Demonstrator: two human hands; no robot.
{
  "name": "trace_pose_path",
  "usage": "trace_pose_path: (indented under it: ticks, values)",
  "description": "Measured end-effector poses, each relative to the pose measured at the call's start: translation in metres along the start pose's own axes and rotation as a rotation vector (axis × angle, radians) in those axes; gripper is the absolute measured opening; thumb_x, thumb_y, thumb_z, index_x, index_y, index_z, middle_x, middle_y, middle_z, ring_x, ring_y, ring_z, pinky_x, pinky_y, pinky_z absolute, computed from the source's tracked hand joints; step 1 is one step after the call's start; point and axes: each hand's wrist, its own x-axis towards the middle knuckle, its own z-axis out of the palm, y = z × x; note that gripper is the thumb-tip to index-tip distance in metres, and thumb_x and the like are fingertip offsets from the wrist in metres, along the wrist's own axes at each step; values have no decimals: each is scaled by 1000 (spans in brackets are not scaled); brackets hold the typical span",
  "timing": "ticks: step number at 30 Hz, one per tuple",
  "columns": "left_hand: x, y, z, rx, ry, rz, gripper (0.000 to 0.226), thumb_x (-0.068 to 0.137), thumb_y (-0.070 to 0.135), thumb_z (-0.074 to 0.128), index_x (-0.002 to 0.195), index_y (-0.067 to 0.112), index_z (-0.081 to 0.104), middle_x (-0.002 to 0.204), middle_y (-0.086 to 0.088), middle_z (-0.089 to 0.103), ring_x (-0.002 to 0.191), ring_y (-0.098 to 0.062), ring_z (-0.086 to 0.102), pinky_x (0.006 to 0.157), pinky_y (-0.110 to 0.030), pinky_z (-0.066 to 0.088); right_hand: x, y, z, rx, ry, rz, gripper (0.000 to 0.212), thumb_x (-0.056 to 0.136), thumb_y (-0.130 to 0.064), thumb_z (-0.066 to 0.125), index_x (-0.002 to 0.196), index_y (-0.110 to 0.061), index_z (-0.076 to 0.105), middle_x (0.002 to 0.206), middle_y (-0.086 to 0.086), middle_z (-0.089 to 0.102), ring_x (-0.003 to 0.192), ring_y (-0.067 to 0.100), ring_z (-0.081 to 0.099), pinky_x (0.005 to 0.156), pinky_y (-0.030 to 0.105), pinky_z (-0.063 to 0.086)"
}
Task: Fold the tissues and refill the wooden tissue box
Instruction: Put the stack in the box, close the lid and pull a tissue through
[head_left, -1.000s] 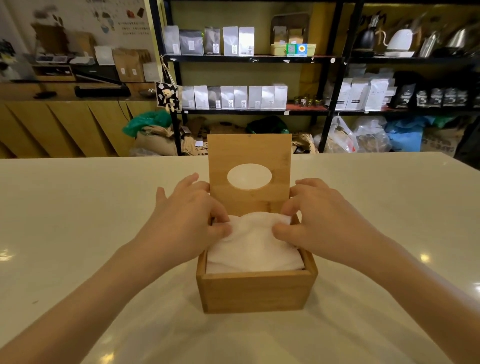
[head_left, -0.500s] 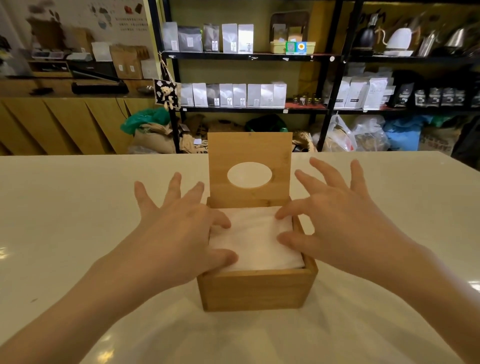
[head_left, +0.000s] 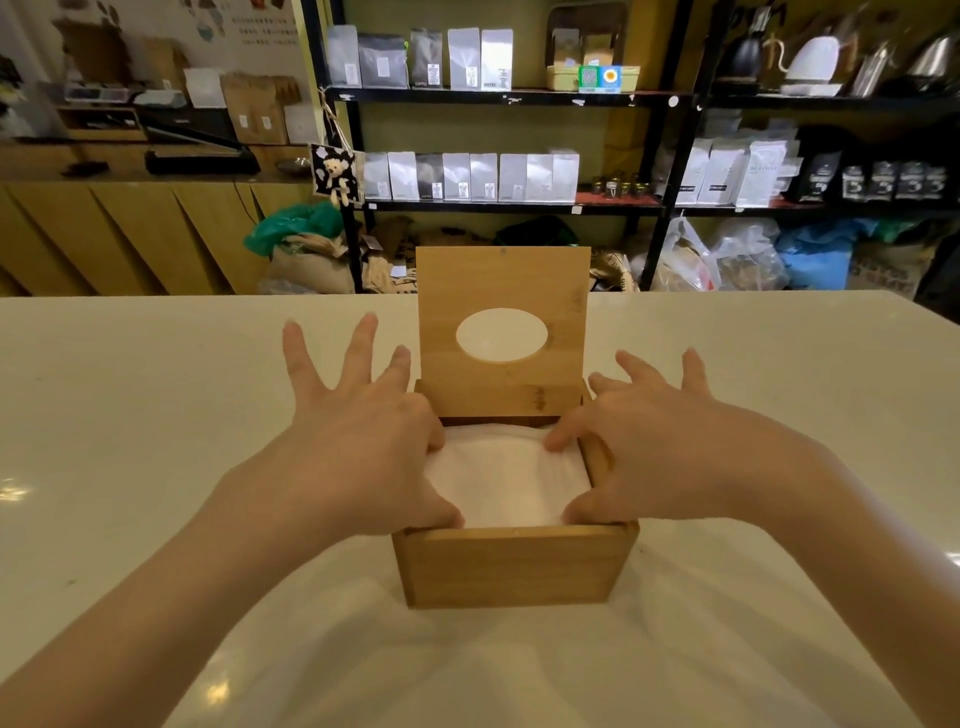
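A wooden tissue box stands in the middle of the white counter, its hinged lid upright with an oval hole in it. White folded tissues fill the inside, lying below the rim. My left hand rests over the box's left side with thumb and forefinger pressing on the tissues, the other fingers spread wide. My right hand mirrors it on the right side, thumb and forefinger tips on the tissues, fingers splayed. Neither hand grips anything.
The white counter stretches around the box to all sides. Behind it are black shelves with white and grey bags, kettles at upper right, sacks on the floor and a wooden cabinet at left.
One second ago both hands pinched a bulging tissue pile; since then the fingers have spread and the tissues have been pushed flat, lower inside the box.
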Motion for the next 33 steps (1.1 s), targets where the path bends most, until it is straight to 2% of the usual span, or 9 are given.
trace_pose_path:
  ticks: [4,7,12,16,19,23,26,29,33]
  values:
    - [8,0,-2,-21,-88,30,59,66,65,61,119,41,53,157,-2,6,138,-34,-25,94,-70,-22,5,-6,-5,-37,-42,-11,48,77,-41,65,122,-34,52,142,5,41,143,34,2,104,70,-10]
    - [12,0,-5,-50,-125,32,58,64,65,62,116,40,55,156,-3,11,139,-34,-23,95,-70,-22,9,-9,-12,-32,-53,13,47,73,-43,69,118,-30,58,134,4,48,140,34,10,104,69,-8]
    - [13,4,-8,-327,16,9,42,67,67,56,105,48,60,154,-3,20,141,-30,-15,102,-66,-17,14,-9,-11,208,149,50,28,84,-43,57,101,-24,67,126,4,54,139,31,15,110,62,0]
    - [8,4,8,-568,84,34,26,67,53,66,92,56,59,154,7,16,141,-20,-17,107,-60,-14,13,-9,11,424,274,47,17,86,-36,57,96,-35,70,140,-1,43,143,27,3,113,60,1]
    - [3,5,13,-717,45,36,20,68,48,68,76,59,53,153,7,13,141,-16,-13,112,-53,-11,10,-10,21,489,262,32,25,80,-42,62,105,-43,64,146,0,31,143,25,-1,114,58,6]
    - [8,9,18,-548,29,22,31,68,54,65,99,55,58,153,3,6,140,-20,-19,109,-56,-15,9,-13,22,400,243,35,37,74,-48,66,110,-45,61,146,0,27,142,25,-3,114,57,4]
    - [9,9,18,-504,-18,39,39,68,58,63,106,56,54,152,1,4,140,-23,-20,107,-59,-15,10,-15,20,293,222,60,40,75,-52,64,113,-44,58,148,1,23,142,27,-4,113,60,-3]
    - [7,8,17,-507,-34,57,40,68,58,63,107,56,54,152,-1,4,140,-23,-19,107,-59,-15,10,-17,19,244,205,55,40,76,-53,62,115,-45,57,147,2,24,141,28,-3,112,61,-4]
    - [4,4,10,-632,43,43,28,67,52,67,95,48,62,153,0,17,142,-19,-9,111,-54,-9,5,-9,11,411,175,13,35,76,-45,65,111,-40,61,143,1,30,140,27,3,113,57,6]
